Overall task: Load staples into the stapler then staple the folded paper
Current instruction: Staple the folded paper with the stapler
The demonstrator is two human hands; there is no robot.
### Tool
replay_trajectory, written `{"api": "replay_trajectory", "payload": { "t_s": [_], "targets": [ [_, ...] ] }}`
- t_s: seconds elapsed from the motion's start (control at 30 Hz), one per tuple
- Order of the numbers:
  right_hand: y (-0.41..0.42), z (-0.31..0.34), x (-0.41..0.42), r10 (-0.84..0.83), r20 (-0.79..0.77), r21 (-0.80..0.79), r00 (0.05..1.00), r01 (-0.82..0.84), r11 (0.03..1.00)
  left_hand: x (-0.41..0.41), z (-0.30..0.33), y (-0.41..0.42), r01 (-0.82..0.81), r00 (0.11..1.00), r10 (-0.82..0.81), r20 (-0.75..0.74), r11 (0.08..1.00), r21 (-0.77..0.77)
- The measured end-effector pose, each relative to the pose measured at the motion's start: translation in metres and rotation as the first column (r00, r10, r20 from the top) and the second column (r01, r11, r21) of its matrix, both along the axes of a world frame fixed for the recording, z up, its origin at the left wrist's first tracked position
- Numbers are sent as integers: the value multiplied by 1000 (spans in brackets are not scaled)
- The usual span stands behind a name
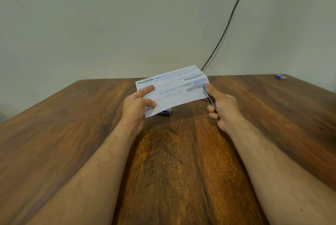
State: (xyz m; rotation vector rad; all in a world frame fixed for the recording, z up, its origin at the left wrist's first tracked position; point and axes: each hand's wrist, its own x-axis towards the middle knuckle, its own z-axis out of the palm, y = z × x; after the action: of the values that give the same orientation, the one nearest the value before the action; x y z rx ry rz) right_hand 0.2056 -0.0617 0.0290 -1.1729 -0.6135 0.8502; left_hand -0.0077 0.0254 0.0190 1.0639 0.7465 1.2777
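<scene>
Glossy grained wood table; matt scribbled paper; shiny metal stapler.

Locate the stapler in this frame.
In the head view the stapler sits right of centre, gripped in the right hand, its blue tip at the right edge of the folded paper held by the left hand.

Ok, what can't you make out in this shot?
- Stapler: mostly hidden inside the right hand; whether it's loaded is unknown.
- Blue box: largely covered by the paper.
- Blue item at the table's far corner: too small to identify.
</scene>
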Motion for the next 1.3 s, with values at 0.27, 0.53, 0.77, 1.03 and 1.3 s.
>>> {"api": "replay_trajectory", "payload": {
  "t_s": [0.27, 0.53, 0.77, 1.03, 1.3],
  "targets": [
    [5, -3, 0, 25, 27, -11, 999, -25, 1000, 2, -1, 0, -17, 1000, 17, -19, 1000, 0],
    [3, -1, 2, -12, 111, -22, 994, 15, 1000, 4, -2, -1, -18, 999, 18, -36, 1000, -9],
    [4, -1, -3, -82, 74, -10, 994, 83, 996, 5, 0, -6, 14, 1000, -14, -16, 1000, -1],
    [0, -5, -6, 45, -115, 75, 992, -37, 996, 6, -2, -8, 31, 996, -27, -90, 999, 37],
    [9, -14, -12, 170, -57, -51, 984, -173, 984, 10, -2, -26, -123, 545, 597, -589, 752, 648]
  ]
}}
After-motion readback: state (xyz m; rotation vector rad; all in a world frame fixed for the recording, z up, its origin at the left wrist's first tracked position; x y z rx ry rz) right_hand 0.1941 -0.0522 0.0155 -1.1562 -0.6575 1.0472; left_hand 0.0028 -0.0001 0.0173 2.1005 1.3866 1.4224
